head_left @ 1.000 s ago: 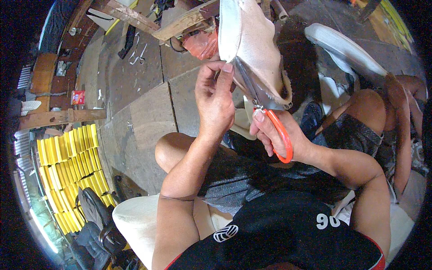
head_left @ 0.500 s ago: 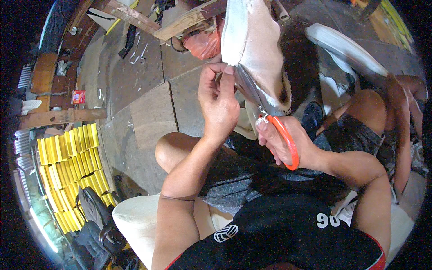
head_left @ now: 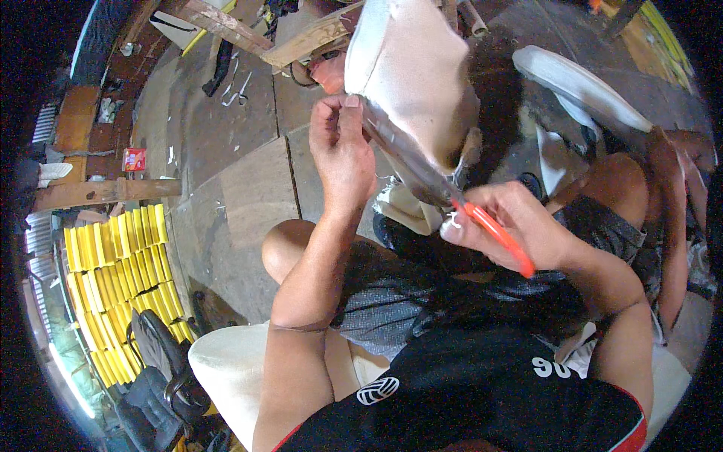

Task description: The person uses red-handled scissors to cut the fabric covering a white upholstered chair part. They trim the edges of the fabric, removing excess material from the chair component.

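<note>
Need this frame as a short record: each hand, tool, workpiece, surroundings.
left_hand: left hand, thumb and finger pinched at the edge of the white fabric piece
right_hand: right hand, gripping the scissors
tool: orange handles, blades angled toward the left hand
co-worker: person seated at right
left_side: yellow pieces in rows; small red box

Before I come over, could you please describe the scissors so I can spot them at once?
Find the large white fabric at top centre, then the right hand below it, to the right. The scissors are in that hand, blades slanting up toward the left hand; their bright orange-red handle sets them apart from the pale fabric.
</note>
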The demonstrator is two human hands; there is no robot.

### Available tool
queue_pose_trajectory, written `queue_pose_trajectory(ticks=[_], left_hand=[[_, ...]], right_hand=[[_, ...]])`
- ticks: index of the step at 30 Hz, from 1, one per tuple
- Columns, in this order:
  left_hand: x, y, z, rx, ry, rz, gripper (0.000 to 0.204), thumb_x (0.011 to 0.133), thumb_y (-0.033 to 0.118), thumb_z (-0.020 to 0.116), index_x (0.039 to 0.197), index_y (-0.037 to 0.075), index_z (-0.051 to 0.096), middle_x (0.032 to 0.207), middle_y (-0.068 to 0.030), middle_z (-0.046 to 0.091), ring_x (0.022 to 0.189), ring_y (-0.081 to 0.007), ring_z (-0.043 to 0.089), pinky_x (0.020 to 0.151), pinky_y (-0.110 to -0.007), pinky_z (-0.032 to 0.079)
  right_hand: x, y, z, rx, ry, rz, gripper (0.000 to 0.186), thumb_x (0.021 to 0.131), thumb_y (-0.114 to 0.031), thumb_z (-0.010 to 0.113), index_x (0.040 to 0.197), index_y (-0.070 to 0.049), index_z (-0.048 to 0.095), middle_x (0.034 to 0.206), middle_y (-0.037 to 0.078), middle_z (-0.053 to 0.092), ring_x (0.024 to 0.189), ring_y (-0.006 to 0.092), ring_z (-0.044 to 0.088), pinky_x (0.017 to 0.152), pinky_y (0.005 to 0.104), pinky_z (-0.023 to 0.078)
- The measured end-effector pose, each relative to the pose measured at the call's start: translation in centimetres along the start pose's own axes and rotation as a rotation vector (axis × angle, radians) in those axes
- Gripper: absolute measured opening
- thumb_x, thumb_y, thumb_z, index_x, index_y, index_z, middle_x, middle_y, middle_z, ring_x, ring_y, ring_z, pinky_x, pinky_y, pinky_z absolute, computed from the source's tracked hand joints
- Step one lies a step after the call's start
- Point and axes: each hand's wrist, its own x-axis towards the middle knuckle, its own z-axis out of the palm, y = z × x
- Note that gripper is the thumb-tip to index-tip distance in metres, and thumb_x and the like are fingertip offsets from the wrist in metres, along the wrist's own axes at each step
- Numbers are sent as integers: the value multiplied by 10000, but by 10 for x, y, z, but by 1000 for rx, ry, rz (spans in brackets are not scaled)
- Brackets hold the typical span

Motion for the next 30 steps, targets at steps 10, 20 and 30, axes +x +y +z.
queue_pose_trajectory(ticks=[10,20,30], left_hand=[[-31,10,20,205,-198,-54,78,978,93,589,947,23,574,893,0,528,787,-67,490,699,-224,427],[-17,30,18,1061,-112,728,208,866,163,720,947,-2,623,890,-109,595,744,-267,593,720,-354,488],[-4,37,1,639,-262,64,134,889,134,684,893,4,649,820,-80,640,748,-169,620,671,-324,493]], right_hand=[[80,26,-15,-464,825,-585,391,770,-184,790,1055,17,612,937,217,657,807,380,662,705,426,526],[89,29,-18,-518,719,-577,355,773,-75,696,1110,0,617,937,218,674,857,416,668,731,455,535],[80,10,-33,-795,839,-746,280,773,-77,725,1006,-5,586,835,204,632,771,408,636,661,454,506]])
